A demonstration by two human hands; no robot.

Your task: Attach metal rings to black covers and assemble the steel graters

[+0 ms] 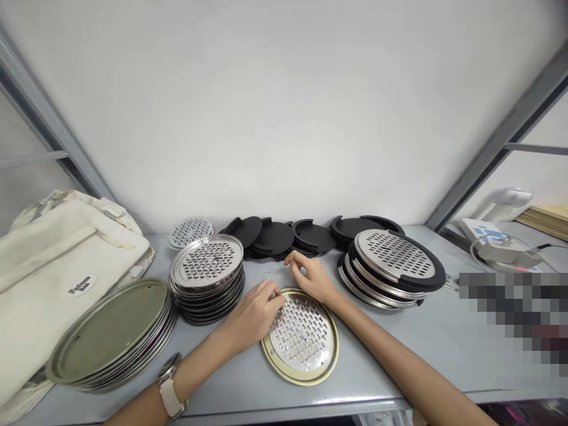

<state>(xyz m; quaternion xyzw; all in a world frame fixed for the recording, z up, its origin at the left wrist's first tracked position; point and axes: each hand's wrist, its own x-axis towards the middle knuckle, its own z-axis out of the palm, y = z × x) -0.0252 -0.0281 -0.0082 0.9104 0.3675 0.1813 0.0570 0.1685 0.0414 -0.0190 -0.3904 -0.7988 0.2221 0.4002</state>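
Observation:
A round metal grater disc (306, 334) with raised teeth lies in a shallow gold-rimmed tray (306, 377) on the table in front of me. My left hand (256, 313), with a watch on its wrist, has its fingers bent and closed at the upper left edge of the grater disc; the fingertips are partly hidden. Just beyond the tray's far rim is my right hand (313, 277), its fingers loosely curled, thumb and forefinger apart, nothing visible between them. Behind it lie black round holders (275, 238) with raised curved rims.
To the left stand a stack of grater discs (207, 263), a pile of green oval trays (110, 325) and a cream bag (57, 284). At right is a stack of grater discs in black holders (393, 254). A white device with a cable (499, 242) sits farther right.

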